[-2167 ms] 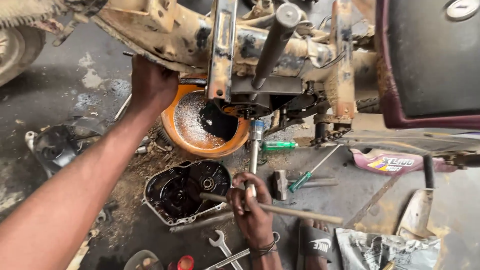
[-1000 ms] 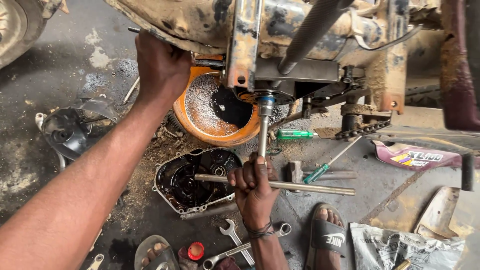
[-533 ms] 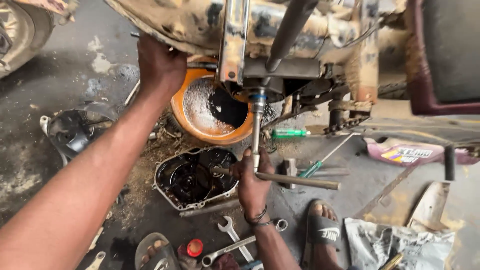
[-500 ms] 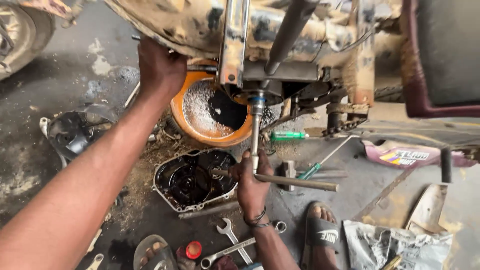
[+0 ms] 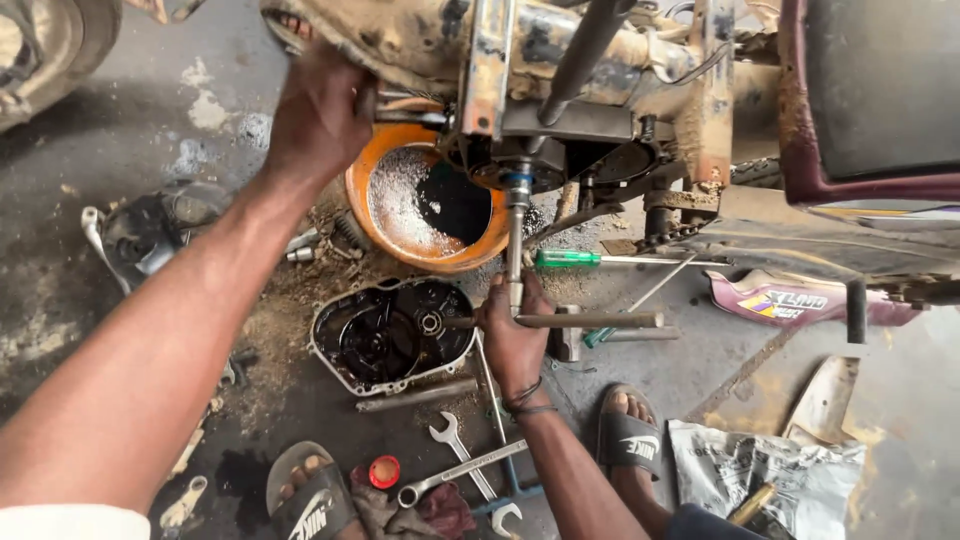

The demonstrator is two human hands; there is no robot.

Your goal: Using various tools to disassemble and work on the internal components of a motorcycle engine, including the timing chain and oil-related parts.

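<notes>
Head: right hand [image 5: 512, 335] grip holds T-wrench [image 5: 515, 250]; left hand [image 5: 318, 112] grips frame edge [image 5: 400, 45].

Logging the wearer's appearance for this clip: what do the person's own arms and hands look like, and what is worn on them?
Both hands are bare, with no gloves. The left hand leads back along a bare forearm to the edge of a white sleeve at the lower left corner. The right hand carries thin dark bands around the wrist; its forearm is bare, running down to dark blue cloth at the frame's bottom edge.
</notes>
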